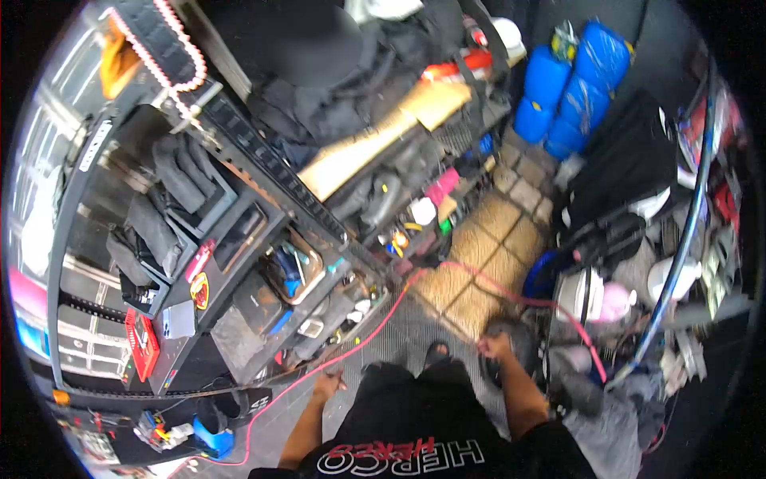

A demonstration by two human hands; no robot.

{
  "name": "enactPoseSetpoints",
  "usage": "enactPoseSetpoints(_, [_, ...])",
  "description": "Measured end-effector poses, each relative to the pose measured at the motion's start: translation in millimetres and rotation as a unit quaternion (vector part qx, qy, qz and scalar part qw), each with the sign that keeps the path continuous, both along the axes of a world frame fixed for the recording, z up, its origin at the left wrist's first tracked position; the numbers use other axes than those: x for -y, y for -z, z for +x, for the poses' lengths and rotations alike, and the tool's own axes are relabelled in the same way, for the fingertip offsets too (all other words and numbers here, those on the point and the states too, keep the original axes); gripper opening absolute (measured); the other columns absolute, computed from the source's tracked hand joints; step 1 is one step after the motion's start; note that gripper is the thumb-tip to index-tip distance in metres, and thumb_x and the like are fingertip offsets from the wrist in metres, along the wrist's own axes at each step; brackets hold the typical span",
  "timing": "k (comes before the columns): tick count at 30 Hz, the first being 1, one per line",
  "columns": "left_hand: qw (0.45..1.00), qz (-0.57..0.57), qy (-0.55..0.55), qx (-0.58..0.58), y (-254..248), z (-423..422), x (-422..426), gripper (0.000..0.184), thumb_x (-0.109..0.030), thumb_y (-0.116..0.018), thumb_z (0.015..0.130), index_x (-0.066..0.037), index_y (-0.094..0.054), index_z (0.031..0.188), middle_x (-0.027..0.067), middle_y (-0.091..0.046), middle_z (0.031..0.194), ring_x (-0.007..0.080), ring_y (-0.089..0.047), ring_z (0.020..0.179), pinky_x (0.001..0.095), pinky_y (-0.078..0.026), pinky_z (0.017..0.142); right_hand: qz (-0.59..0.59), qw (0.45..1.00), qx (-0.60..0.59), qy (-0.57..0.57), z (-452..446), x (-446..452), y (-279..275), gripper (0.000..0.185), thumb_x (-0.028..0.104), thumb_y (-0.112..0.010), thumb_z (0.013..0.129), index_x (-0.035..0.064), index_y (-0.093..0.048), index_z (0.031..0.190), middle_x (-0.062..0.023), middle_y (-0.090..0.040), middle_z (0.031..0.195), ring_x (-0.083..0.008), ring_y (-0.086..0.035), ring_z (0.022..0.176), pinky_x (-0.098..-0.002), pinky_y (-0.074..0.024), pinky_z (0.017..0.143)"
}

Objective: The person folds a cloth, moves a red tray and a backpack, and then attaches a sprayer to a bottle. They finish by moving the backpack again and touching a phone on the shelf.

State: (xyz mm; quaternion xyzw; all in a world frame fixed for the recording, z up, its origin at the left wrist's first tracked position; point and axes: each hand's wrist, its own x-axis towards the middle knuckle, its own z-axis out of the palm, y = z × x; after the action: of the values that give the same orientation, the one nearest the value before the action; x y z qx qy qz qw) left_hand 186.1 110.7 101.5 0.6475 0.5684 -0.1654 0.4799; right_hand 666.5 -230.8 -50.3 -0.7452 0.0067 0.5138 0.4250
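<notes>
My left hand (329, 385) hangs at my left side over the grey floor, its fingers apart and holding nothing that I can see. A red hose (351, 351) runs across the floor close beyond it. My right hand (495, 346) is closed at my right side, against or just above a dark rounded object (517, 351). I cannot make out what that object is, or whether the fingers grip it.
Left stand shelves with grey padded trays (183, 180) and a red basket (142, 345). Ahead is a cluttered bench with a wooden board (359, 156). Blue wrapped bundles (578, 88) stand beyond the tiled floor (479, 255). Cloths and containers (614, 303) crowd the right.
</notes>
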Motion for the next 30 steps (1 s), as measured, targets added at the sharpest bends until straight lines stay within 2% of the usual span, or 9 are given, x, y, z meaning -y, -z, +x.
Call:
enactPoseSetpoints(3, [0.979,0.175,0.081,0.071,56,-22,13,0.052,-0.057,-0.058,0.098,-0.013,-0.082,0.085,0.0115,-0.077,0.079,0.0287,-0.075,0.085,0.0442,-0.056,0.084,-0.038,0.992,0.113,-0.049,9,31,150,0.023,0.010,-0.055,0.096,-0.0042,-0.067,0.110,-0.0164,-0.074,0.088,-0.0253,-0.071,0.068,-0.0347,-0.0538,0.050])
enactPoseSetpoints(5, [0.972,0.219,0.085,0.030,64,-22,17,0.053,-0.059,-0.059,0.097,-0.014,-0.083,0.083,0.0134,-0.076,0.077,0.0296,-0.076,0.086,0.0427,-0.056,0.085,-0.026,0.995,-0.098,-0.001,-4,-1,31,0.028,0.016,-0.052,0.101,-0.0015,-0.065,0.117,-0.0181,-0.074,0.101,-0.0252,-0.072,0.069,-0.0359,-0.0540,0.051])
enactPoseSetpoints(7, [0.987,0.141,-0.045,-0.056,21,-7,21,0.052,-0.060,-0.059,0.096,-0.015,-0.083,0.086,0.0139,-0.076,0.077,0.0294,-0.075,0.084,0.0431,-0.057,0.081,0.067,0.929,-0.352,0.092,-3,8,129,0.030,0.023,-0.052,0.102,0.0032,-0.065,0.121,-0.0175,-0.073,0.111,-0.0256,-0.073,0.070,-0.0412,-0.0575,0.054])
enactPoseSetpoints(9, [0.986,0.095,-0.134,-0.018,21,-13,24,0.050,-0.061,-0.058,0.097,-0.020,-0.084,0.086,0.0118,-0.075,0.076,0.0271,-0.075,0.079,0.0429,-0.057,0.078,0.008,0.974,-0.216,-0.070,-24,-15,61,0.048,0.045,-0.066,0.093,-0.0020,-0.071,0.100,-0.0172,-0.075,0.088,-0.0369,-0.074,0.081,-0.0524,-0.0587,0.076])
enactPoseSetpoints(15, [0.997,-0.051,-0.049,0.012,94,-78,18,0.048,-0.060,-0.055,0.099,-0.026,-0.083,0.080,0.0054,-0.074,0.070,0.0220,-0.074,0.074,0.0376,-0.058,0.077,-0.171,0.912,0.115,-0.355,-44,-119,-60,0.041,0.040,-0.067,0.092,0.0043,-0.072,0.112,-0.0175,-0.077,0.104,-0.0253,-0.075,0.097,-0.0422,-0.0592,0.083])
enactPoseSetpoints(19, [0.943,-0.032,0.331,-0.015,115,-92,-9,0.039,-0.050,-0.058,0.099,-0.019,-0.080,0.091,0.0083,-0.077,0.088,0.0260,-0.075,0.076,0.0380,-0.060,0.074,0.142,0.817,0.495,-0.259,18,-216,-148,0.074,0.028,-0.075,0.086,-0.0023,-0.047,0.148,-0.0298,-0.060,0.136,-0.0434,-0.059,0.128,-0.0473,-0.0461,0.108])
enactPoseSetpoints(21, [0.701,0.090,0.705,0.058,127,-91,-38,0.036,-0.045,-0.056,0.099,-0.015,-0.077,0.101,0.0112,-0.077,0.101,0.0288,-0.075,0.079,0.0389,-0.061,0.077,0.266,0.773,0.567,-0.098,47,-289,-323,0.082,0.022,-0.080,0.082,-0.0020,-0.042,0.150,-0.0250,-0.059,0.138,-0.0421,-0.056,0.127,-0.0489,-0.0431,0.110])
enactPoseSetpoints(24, [0.989,-0.058,0.113,-0.079,110,-42,-49,0.039,-0.036,-0.056,0.098,-0.006,-0.067,0.120,0.0201,-0.072,0.116,0.0369,-0.073,0.100,0.0487,-0.055,0.097,0.274,0.565,0.776,-0.053,101,-363,-505,0.112,0.038,-0.093,0.068,0.0008,-0.034,0.156,-0.0236,-0.041,0.156,-0.0416,-0.040,0.144,-0.0500,-0.0330,0.119])
enactPoseSetpoints(30, [0.949,0.157,0.175,0.209,-70,170,-74,0.041,-0.030,-0.059,0.101,-0.003,-0.063,0.132,0.0232,-0.070,0.122,0.0397,-0.068,0.114,0.0476,-0.053,0.097,0.258,0.441,0.805,-0.301,170,-469,-633,0.140,0.029,-0.099,0.051,0.0159,-0.018,0.164,-0.0258,-0.024,0.164,-0.0449,-0.038,0.145,-0.0513,-0.0362,0.117])
